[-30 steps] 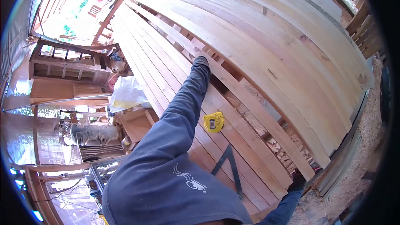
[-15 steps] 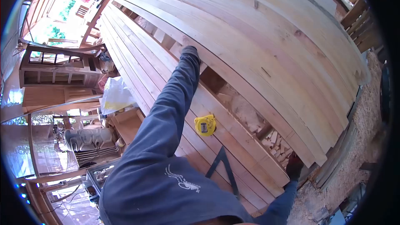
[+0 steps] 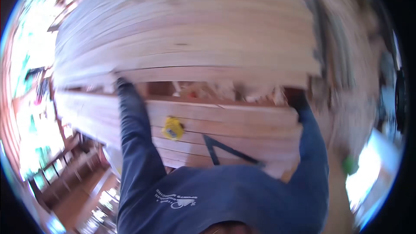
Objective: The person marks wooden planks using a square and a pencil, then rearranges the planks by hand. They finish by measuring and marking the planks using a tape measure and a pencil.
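My left hand (image 3: 118, 78) is at the near edge of a long pale wooden board (image 3: 208, 73), the lowest of a wide row of boards. Its fingers are blurred and hidden by the sleeve cuff. Toward the right end of the same board, my right hand (image 3: 295, 97) reaches into the gap beneath its edge; shadow and blur hide those fingers. Wood scraps (image 3: 203, 90) lie in the gap between this row and the nearer planks (image 3: 242, 115). On the nearer planks rest a yellow tape measure (image 3: 173, 128) and a dark angled square (image 3: 232, 149), close to my chest.
Wood shavings (image 3: 351, 99) cover the ground on the right. At the lower left stands wooden furniture (image 3: 73, 173), smeared by motion. Bright daylight comes in from the left side.
My view has turned, so the boards now run across the picture instead of slanting. Both hands stay at the board's edge. The tape measure and square remain on the nearer planks.
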Demonstrator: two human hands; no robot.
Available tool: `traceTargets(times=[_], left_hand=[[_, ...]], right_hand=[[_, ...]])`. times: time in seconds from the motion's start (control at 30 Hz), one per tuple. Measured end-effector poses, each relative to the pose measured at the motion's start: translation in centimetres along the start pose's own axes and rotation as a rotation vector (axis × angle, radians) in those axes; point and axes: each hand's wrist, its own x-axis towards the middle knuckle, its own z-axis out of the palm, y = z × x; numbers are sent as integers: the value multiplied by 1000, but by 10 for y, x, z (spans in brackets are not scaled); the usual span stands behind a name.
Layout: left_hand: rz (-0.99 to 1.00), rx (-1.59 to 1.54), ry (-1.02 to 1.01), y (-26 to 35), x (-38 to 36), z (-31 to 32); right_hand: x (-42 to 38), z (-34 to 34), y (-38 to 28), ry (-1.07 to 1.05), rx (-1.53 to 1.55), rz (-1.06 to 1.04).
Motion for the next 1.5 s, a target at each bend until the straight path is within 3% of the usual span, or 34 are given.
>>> traceTargets(times=[0.13,0.43,0.77,1.07,1.13,1.23,1.3,1.33,1.37,1.4,1.47,1.5], left_hand=[[-136,40,-17,14,-4,3],[-46,92,43,-1,2,10],[45,99,-140,-15,14,9],[-326,-63,-91,-11,32,10],[-176,73,-119,12,-8,-9],[210,344,-229,39,-137,-33],[390,468,-463,29,-233,-54],[537,746,-691,3,-242,-80],[387,676,-676,-5,-318,-57],[520,848,-704,-24,-353,-59],[978,1145,-656,-5,-427,-29],[936,1193,-602,-14,-430,-26]], right_hand=[[9,-1,-23,152,73,-13],[31,5,-44,304,153,-68],[40,-7,-59,476,203,-153],[47,-60,-88,745,403,-437],[19,-101,-113,639,364,-411],[-69,-155,-138,205,149,-220],[-142,-105,-135,295,-22,-356],[-175,-53,-139,422,-63,-382],[-202,-34,-128,296,-99,-407],[-226,8,-125,227,-57,-360],[-244,80,-98,271,-146,-444],[-254,123,-89,195,-143,-430]])
